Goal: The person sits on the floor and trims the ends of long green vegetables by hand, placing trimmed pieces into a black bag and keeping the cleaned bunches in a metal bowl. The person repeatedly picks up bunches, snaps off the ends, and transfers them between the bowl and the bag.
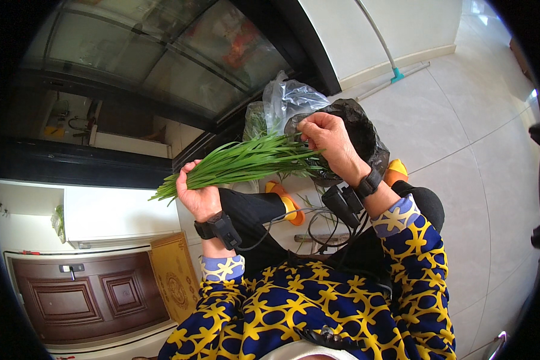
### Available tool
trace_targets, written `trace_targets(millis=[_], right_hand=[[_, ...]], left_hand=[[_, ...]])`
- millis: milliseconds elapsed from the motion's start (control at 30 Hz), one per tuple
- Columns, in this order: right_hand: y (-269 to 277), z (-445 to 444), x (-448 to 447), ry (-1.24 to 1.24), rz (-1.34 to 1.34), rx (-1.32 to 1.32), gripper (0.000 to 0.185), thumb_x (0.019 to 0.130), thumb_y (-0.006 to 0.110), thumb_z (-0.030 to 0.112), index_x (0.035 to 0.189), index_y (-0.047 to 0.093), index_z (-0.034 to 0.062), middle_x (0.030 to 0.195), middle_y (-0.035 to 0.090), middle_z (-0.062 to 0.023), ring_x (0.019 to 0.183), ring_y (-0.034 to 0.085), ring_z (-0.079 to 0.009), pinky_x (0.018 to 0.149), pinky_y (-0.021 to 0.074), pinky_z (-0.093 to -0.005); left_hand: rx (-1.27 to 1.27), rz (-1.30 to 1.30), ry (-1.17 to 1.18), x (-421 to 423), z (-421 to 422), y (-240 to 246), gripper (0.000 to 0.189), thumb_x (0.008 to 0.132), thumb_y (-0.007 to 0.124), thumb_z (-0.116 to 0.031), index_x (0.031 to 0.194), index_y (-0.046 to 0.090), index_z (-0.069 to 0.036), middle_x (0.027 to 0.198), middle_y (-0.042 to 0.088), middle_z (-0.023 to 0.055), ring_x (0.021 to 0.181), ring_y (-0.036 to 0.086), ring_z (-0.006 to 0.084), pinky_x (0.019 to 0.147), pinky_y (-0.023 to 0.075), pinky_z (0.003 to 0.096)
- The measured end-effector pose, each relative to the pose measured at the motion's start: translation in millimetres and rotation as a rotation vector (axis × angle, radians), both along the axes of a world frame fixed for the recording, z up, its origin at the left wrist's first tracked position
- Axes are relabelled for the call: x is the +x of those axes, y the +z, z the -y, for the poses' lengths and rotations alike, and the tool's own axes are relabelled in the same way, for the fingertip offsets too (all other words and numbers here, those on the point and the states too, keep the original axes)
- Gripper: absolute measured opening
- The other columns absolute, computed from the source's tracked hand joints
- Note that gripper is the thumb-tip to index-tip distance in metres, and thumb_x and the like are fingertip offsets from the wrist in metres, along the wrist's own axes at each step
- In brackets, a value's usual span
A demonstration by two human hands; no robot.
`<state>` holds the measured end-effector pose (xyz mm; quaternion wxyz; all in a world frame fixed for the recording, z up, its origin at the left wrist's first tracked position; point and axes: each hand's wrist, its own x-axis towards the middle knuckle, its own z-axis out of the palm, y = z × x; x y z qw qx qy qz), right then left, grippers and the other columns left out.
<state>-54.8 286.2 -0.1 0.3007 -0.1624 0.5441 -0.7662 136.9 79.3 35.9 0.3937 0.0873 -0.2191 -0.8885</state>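
A bundle of long green leaves that look like garlic chives lies across the view, one end to the left and thin tips to the right. My left hand is wrapped around the bundle near its left end. Over the tips hovers my right hand, thumb and forefinger drawn together; whether a leaf is pinched there is too small to tell. Beneath and beyond that hand an opened black plastic bag sits on the floor. Loose green scraps lie between my feet.
Behind the black bag are a transparent plastic bag and another bag with greens. A dark-framed glass door rises at the upper left. A squeegee with a long handle rests by the wall. Black cables hang near my knees.
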Motion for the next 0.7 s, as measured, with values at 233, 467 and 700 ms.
trace_targets(millis=[233, 467, 700], right_hand=[[4.3, -2.3, 4.1, 0.197, 0.163, -0.039, 0.016, 0.082, 0.058, 0.018, 0.079, 0.06, 0.0019, 0.067, 0.057, -0.0006, 0.053, 0.047, -0.0062, 0.048, 0.0383, -0.0195], [3.3, -1.6, 8.1, 0.239, 0.137, -0.023, 0.015, 0.083, 0.059, 0.018, 0.077, 0.06, 0.0042, 0.067, 0.057, 0.0013, 0.052, 0.047, -0.0044, 0.047, 0.0369, -0.0175], [1.7, 0.4, 11.6, 0.234, 0.086, 0.015, 0.014, 0.081, 0.059, 0.016, 0.076, 0.06, 0.0023, 0.065, 0.054, 0.0015, 0.053, 0.046, -0.0043, 0.047, 0.0374, -0.0187]], left_hand=[[-0.014, 0.02, 0.002, -1.2, -5.1, 4.3, 0.006, 0.079, 0.053, -0.008, 0.081, 0.055, -0.002, 0.083, 0.058, 0.0066, 0.092, 0.052, 0.0244, 0.09, 0.0408, 0.0402], [-0.022, 0.023, -0.012, -0.9, -6.8, 4.6, 0.006, 0.079, 0.054, -0.008, 0.079, 0.055, -0.002, 0.081, 0.058, 0.0063, 0.09, 0.053, 0.0242, 0.089, 0.0411, 0.0404], [-0.063, 0.065, 0.013, -3.0, -8.4, 6.3, 0.005, 0.079, 0.054, -0.008, 0.08, 0.055, -0.003, 0.081, 0.058, 0.0062, 0.09, 0.053, 0.0248, 0.089, 0.041, 0.0399]])
